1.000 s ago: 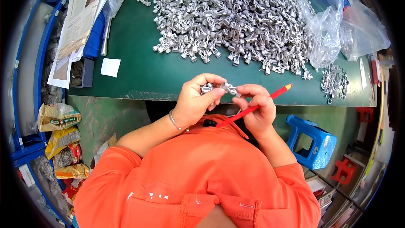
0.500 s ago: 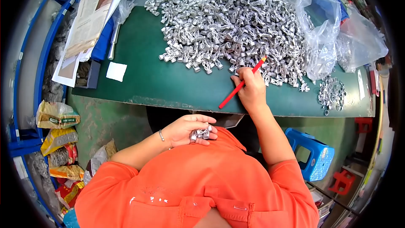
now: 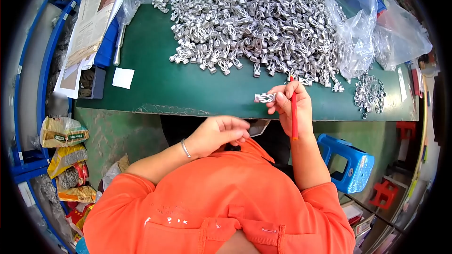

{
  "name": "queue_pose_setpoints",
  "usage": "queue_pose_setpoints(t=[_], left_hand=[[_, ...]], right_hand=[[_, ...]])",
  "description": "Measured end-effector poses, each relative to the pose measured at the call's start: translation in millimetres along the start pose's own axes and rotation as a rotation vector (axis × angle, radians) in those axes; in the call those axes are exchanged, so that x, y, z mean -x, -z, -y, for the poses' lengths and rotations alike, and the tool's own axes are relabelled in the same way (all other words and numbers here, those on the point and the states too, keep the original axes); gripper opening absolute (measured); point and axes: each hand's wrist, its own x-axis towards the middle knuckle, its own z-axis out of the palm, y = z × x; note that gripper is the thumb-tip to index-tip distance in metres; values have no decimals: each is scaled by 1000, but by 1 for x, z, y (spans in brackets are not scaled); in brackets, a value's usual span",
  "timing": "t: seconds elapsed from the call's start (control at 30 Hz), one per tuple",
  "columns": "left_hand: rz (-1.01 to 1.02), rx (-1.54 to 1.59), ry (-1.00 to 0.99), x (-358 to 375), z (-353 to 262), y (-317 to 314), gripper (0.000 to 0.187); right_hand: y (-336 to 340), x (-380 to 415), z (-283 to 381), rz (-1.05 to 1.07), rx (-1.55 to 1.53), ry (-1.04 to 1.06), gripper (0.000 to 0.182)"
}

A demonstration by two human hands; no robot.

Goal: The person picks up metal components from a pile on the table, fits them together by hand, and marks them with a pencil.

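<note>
My right hand (image 3: 295, 106) is closed just over the table's front edge. Its thumb and fingers pinch a small silver twisted metal piece (image 3: 264, 98), with a ribbed end pointing left. A red pencil (image 3: 294, 115) is held in the same hand, nearly upright across the palm. My left hand (image 3: 221, 134) is in front of my belly, its fingers curled and slightly blurred; whatever they hold is hidden. Beyond the right hand, a large heap of similar metal pieces (image 3: 254, 23) covers the back of the green table (image 3: 155, 82).
Small loose metal rings (image 3: 369, 94) lie at the table's right, beside a clear plastic bag (image 3: 355, 54). A white paper square (image 3: 123, 78) and newspapers (image 3: 92, 28) are at the left. A blue stool (image 3: 348, 164) stands below on the right.
My right hand has drawn back from the heap and now shows a metal piece in its pinch; the pencil has swung upright. My left hand has turned over, hiding the metal pieces seen in its palm.
</note>
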Motion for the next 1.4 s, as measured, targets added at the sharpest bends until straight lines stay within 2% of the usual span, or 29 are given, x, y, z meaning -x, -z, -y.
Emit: queue_pose_setpoints(t=[0.03,0.13,0.23,0.27,0.33,0.4,0.43,0.47,0.53,0.57,0.67,0.7,0.77,0.8,0.87,0.93,1.0,1.07,1.17,1.3,1.33,1.4], left_hand=[[-91,50,-70,-2,-7,-8,27],[-163,74,-302,-12,-18,-9,26],[-200,155,-309,-17,-22,-8,23],[-210,200,-313,-18,-21,-7,22],[-218,188,-331,-20,-19,-6,20],[-248,394,-267,-23,-20,-7,22],[-145,478,-222,-23,-21,-4,30],[-147,482,-224,-23,-19,3,30],[7,615,-30,-21,-17,15,32],[-101,612,-19,-20,-18,10,30],[-29,599,-109,-17,-18,15,23],[-30,598,-109,-16,-19,14,23],[-148,428,-146,-15,-21,12,15],[-150,430,-148,-14,-21,12,15],[-214,357,-186,-14,-21,13,7],[-245,331,-206,-16,-23,9,8],[-277,302,-223,-18,-25,6,11],[-295,204,-291,-20,-26,2,18],[-308,157,-350,-19,-28,-2,21],[-332,88,-407,-17,-29,0,20],[-331,92,-403,-17,-28,1,20],[-310,172,-433,-18,-24,5,19]], right_hand=[[-1,2,-3,36,-19,36,21],[-6,10,-12,62,15,101,24],[-15,16,-16,47,365,444,31],[-17,14,-13,94,618,644,33],[-21,11,-11,198,871,909,33],[-27,11,-10,346,860,951,28],[-30,9,-9,378,838,919,27],[-33,6,-8,411,816,886,26],[-23,-9,-21,196,880,871,25],[-20,-16,-21,84,1020,789,26],[-14,-48,-23,55,1340,792,24],[-12,-50,-24,56,1339,793,24],[-9,-54,-26,42,1452,817,21],[-10,-54,-25,46,1451,818,21],[-12,-47,-25,-89,1218,729,20],[-16,-38,-20,-88,596,344,20],[-22,-28,-9,-51,238,61,20],[-21,-22,-12,72,47,26,21],[-18,-14,-24,191,82,136,24],[-28,-8,-28,191,445,535,31],[-29,-8,-28,189,447,531,31],[-32,-9,-23,273,623,710,33]])
